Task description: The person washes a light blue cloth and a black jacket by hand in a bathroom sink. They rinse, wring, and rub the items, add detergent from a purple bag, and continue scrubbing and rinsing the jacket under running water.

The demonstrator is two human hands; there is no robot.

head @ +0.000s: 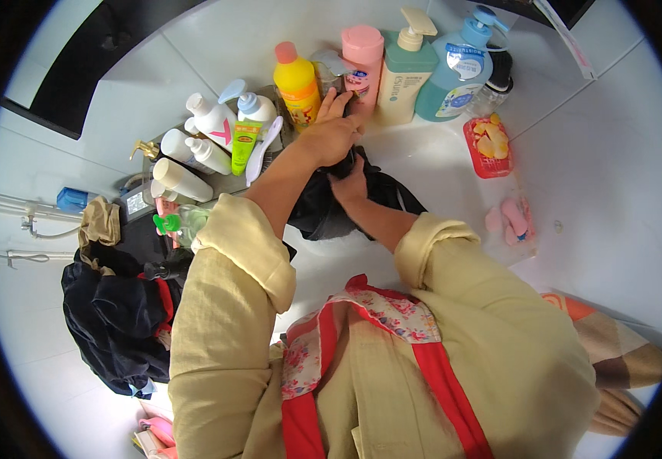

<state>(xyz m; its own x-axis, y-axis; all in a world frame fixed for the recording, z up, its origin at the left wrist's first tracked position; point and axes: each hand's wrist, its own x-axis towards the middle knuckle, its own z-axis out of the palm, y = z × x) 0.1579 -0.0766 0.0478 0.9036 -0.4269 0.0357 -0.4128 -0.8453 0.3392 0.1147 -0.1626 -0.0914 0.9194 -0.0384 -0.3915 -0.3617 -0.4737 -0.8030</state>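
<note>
Black wet-looking cloth [322,209] lies bunched in the white washbasin [423,155]. My right hand [351,179] grips its upper part, fingers partly hidden in the dark folds. Above it, my left hand [334,135] reaches across to the basin's back edge, its fingers draped over a narrow dark thing. Whether that is more of the cloth or part of a tap, I cannot tell. A yellow bottle with a red cap [298,86] and a pink bottle [362,66] stand just behind the left hand.
A green-and-cream pump bottle [402,86] and a blue one [457,77] line the back. Left are white bottles [210,120], a green tube [245,146] and a lilac brush [264,150]. A red soap dish [488,146] sits right. Dark clothes [119,321] hang lower left.
</note>
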